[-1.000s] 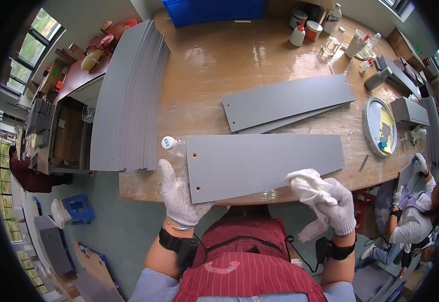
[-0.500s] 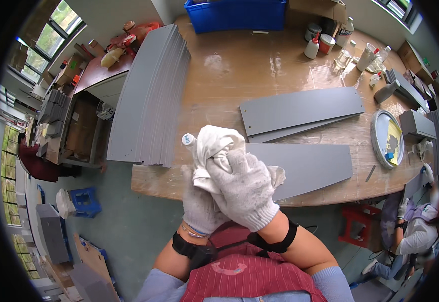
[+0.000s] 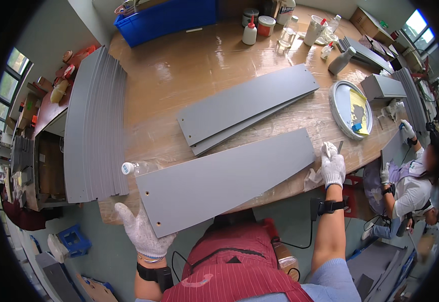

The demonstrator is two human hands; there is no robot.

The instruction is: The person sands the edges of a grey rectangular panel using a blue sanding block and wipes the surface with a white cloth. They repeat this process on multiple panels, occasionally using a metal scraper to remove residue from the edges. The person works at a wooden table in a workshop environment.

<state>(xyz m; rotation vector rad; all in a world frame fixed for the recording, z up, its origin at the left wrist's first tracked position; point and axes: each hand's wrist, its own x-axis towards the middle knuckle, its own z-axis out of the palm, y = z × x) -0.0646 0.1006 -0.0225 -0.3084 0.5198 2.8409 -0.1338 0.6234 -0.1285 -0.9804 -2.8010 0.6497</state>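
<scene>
Grey panel [image 3: 227, 178] against wide-spread left grip [image 3: 146, 235]

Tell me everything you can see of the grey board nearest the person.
The grey board is a long, flat panel with a smooth, matte-looking face; its material is uncertain. Two brass-coloured holes mark its broader left end; the near edge curves in toward the narrower right end. It extends slantwise over the table, near left corner overhanging the front edge. The gloved left hand touches that corner, partly hidden beneath.
</scene>
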